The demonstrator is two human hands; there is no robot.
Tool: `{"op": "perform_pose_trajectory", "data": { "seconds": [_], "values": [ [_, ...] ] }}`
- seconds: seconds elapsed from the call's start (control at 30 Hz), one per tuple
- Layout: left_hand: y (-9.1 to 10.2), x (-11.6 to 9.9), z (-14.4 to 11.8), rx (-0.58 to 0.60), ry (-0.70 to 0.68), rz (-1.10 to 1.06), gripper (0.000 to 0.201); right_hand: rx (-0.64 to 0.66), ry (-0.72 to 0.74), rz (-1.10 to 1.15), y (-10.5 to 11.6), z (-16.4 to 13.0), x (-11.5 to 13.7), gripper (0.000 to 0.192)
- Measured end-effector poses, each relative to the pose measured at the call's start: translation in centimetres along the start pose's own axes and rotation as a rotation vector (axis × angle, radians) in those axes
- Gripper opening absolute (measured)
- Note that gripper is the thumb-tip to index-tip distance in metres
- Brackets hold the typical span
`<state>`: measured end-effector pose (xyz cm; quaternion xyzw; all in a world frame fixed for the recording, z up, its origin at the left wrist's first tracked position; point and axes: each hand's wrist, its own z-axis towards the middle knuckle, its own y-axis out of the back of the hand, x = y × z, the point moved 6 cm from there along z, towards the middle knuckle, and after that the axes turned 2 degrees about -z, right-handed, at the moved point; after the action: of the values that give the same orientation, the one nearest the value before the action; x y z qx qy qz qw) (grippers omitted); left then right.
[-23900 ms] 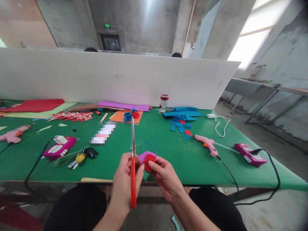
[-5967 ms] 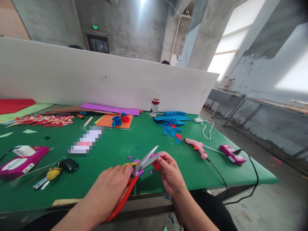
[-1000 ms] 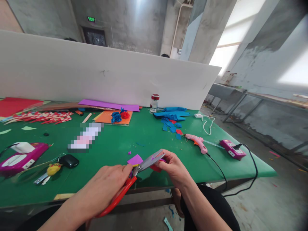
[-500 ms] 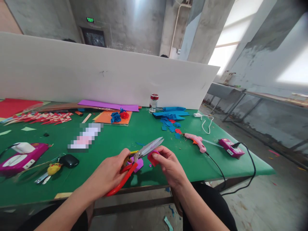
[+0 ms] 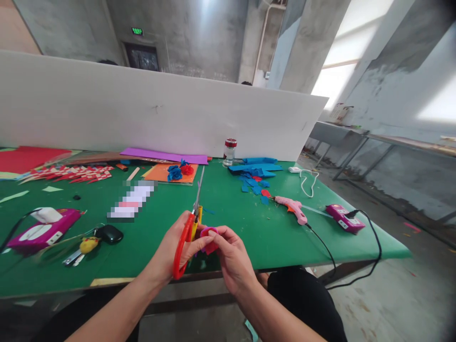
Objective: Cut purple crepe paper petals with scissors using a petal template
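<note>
Scissors (image 5: 185, 242) with red and yellow handles hang in my left hand (image 5: 173, 244), their blades pointing up and away over the table. The thumb of that hand reaches across to small pieces of red and purple paper (image 5: 211, 245). Between its thumb and fingers my right hand (image 5: 233, 256) pinches the same red and purple pieces, which overlap. Both hands meet just above the table's near edge. Fingers hide part of the paper.
A pink glue gun (image 5: 292, 209) and a purple power strip (image 5: 345, 218) lie to the right on the green table (image 5: 235, 204). Blue paper scraps (image 5: 256, 183), a red-lidded jar (image 5: 230, 152) and blue and red paper flowers (image 5: 175, 172) are behind. Keys (image 5: 89, 244) lie left.
The scissors have turned from pointing right, with blades by the red paper, to pointing upward. My right hand has moved left to my left hand, whose thumb now reaches the paper.
</note>
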<state>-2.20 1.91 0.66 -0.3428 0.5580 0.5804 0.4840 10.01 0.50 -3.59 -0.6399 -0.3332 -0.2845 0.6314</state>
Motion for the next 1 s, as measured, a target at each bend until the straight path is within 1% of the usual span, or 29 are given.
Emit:
{"op": "perform_pose_trajectory", "data": {
  "seconds": [0.2, 0.4, 0.5, 0.6, 0.67, 0.73, 0.83, 0.93, 1.0],
  "values": [
    [-0.2, 0.1, -0.2, -0.009, -0.031, -0.01, 0.029, -0.031, -0.055, 0.122, 0.2, 0.1, -0.4, 0.021],
    [-0.5, 1.0, 0.0, 0.028, -0.015, -0.152, 0.028, -0.002, -0.109, 0.099, 0.5, 0.6, -0.6, 0.027],
    [-0.6, 1.4, 0.0, 0.033, 0.021, -0.223, 0.031, -0.009, -0.082, 0.083, 1.0, 1.1, -0.3, 0.026],
    [-0.5, 1.4, -0.1, 0.034, 0.093, -0.337, 0.036, -0.014, -0.063, 0.084, 1.7, 1.6, 0.1, 0.027],
    [-0.5, 1.3, -0.2, 0.042, 0.148, -0.419, 0.039, -0.036, -0.072, 0.069, 2.2, 1.9, 0.4, 0.031],
    [-0.4, 1.0, -0.3, 0.038, 0.196, -0.491, 0.044, -0.04, -0.096, 0.031, 2.5, 2.1, 0.6, 0.041],
    [-0.2, 0.8, -0.2, 0.005, 0.231, -0.539, 0.05, 0.035, -0.126, -0.049, 1.9, 1.9, 0.8, 0.05],
    [-0.1, 0.8, -0.1, 0.002, 0.205, -0.54, 0.044, 0.135, -0.118, -0.129, 0.9, 1.6, 0.7, 0.046],
    [0.0, 1.0, 0.0, 0.007, 0.178, -0.539, 0.04, 0.165, -0.125, -0.139, 0.6, 1.4, 0.5, 0.043]
  ]
}}
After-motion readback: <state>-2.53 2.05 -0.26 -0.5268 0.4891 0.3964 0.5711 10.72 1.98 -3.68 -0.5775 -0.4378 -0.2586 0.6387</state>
